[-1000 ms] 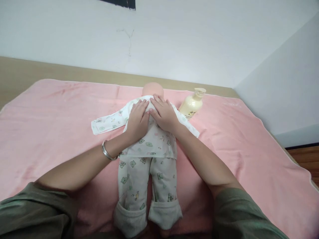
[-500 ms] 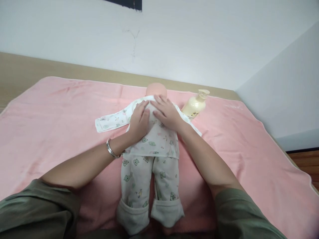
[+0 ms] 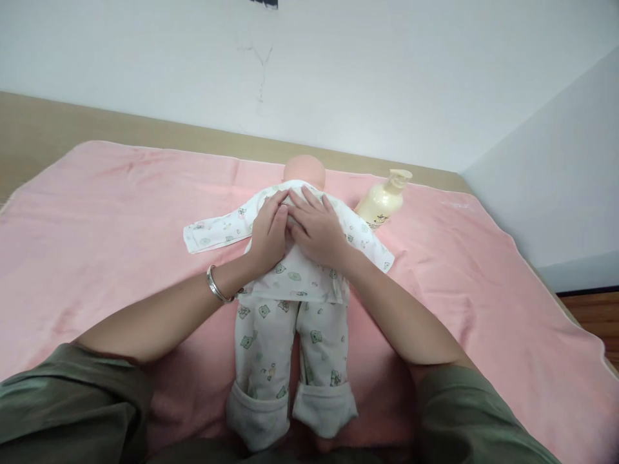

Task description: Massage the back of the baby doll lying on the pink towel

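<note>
A baby doll (image 3: 304, 170) lies stretched out on a pink blanket (image 3: 130, 212), its head at the far end. It wears a white printed top (image 3: 309, 283) with long sleeves spread to the sides, and matching trousers (image 3: 265, 341) with turned-up cuffs. My left hand (image 3: 271, 229) rests flat on the upper part of the top, fingers stretched toward the head. Beside it my right hand (image 3: 316, 225) also lies flat on the top, fingers slightly spread, the thumb close to my left hand. Neither hand grasps anything.
A cream pump bottle (image 3: 382, 201) lies tilted on the blanket, right of the doll's head and near its sleeve. Behind the blanket runs a wooden edge (image 3: 193, 132) along a white wall (image 3: 338, 77).
My right hand has moved slightly down and left, closer to my left hand, uncovering more of the right sleeve. The view has tilted down a little.
</note>
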{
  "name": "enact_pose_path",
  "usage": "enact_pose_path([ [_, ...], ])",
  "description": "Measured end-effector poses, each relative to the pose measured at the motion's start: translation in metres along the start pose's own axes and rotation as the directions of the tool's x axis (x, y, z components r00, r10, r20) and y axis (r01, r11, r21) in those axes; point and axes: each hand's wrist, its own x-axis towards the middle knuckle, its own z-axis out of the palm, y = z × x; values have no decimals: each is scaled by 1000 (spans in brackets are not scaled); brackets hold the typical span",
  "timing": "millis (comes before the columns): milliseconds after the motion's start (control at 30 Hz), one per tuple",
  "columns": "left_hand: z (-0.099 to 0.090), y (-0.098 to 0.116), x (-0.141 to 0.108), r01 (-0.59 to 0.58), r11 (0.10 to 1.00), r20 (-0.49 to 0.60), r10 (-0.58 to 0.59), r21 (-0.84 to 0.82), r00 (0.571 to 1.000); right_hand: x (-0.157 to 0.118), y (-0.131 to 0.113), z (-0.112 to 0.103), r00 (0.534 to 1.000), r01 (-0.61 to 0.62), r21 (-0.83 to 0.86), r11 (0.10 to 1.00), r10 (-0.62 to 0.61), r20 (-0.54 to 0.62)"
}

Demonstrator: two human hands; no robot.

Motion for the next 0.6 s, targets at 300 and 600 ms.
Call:
enact_pose_path([
  [300,0,5,3,52,994,32,-55,92,998,0,1,3,963,-253,-45,966,248,-103],
  [600,-6,-5,2,-79,991,78,71,104,994,-10,-18,0,995,-97,75,992,97,-1],
])
